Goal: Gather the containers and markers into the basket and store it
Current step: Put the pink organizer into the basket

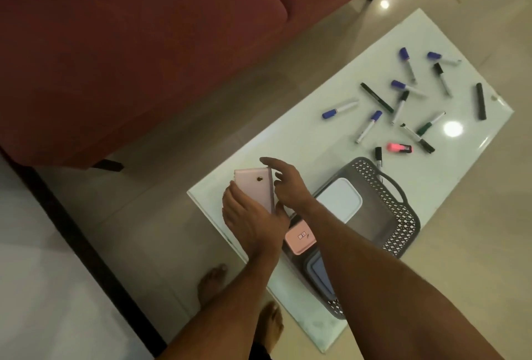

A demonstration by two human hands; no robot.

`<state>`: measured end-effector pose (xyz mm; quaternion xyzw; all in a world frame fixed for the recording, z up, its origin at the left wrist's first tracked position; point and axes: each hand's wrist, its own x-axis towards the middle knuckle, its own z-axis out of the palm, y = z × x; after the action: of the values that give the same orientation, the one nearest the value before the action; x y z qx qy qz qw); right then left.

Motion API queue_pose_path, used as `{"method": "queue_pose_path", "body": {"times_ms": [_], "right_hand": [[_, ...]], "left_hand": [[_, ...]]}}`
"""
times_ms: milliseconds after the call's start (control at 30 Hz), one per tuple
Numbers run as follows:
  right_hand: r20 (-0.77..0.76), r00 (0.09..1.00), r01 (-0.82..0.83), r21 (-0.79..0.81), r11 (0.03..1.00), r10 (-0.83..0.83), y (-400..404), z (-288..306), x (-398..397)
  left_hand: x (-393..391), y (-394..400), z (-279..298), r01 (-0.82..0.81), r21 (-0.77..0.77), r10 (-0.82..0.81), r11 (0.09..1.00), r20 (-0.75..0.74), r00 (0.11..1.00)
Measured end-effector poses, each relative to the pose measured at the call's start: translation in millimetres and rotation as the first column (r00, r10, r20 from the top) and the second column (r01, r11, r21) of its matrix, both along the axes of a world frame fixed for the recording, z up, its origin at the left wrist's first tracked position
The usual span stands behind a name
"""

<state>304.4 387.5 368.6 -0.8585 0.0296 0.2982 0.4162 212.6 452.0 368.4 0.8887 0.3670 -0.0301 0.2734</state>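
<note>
While the left hand (253, 215) grips a pink container (256, 187) above the surface (316, 135), the right hand (288, 184) hovers open-fingered beside it, near the basket (400, 215).

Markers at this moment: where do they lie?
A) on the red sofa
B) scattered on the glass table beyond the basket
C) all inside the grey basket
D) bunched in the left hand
B: the markers lie spread over the glass table past the grey basket, which holds only containers, while the left hand and the right hand hold a pink container.
</note>
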Motion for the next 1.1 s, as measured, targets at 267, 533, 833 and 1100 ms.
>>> {"method": "queue_pose_path", "body": {"times_ms": [267, 533, 833, 1100], "right_hand": [[0.118, 0.988, -0.101, 0.033, 0.994, 0.097, -6, -6, 12], [0.338, 0.938, -0.002, 0.231, 0.973, -0.078, -49, 6, 39], [0.542, 0.838, 0.019, 0.083, 0.996, -0.061, -160, 50, 28], [0.599, 0.793, 0.124, 0.025, 0.992, -0.114, -234, 64, 2]], "left_hand": [[4, 3, -2, 0.005, 0.013, -0.006, 1.000, 0.065, 0.998], [24, -15, 13, 0.030, -0.022, -0.018, 0.999, 0.411, 0.911], [29, -115, 44, -0.066, -0.289, 0.224, 0.955, 0.558, 0.799], [34, -182, 60, -0.167, -0.409, 0.390, 0.897, 0.555, 0.735]]}}
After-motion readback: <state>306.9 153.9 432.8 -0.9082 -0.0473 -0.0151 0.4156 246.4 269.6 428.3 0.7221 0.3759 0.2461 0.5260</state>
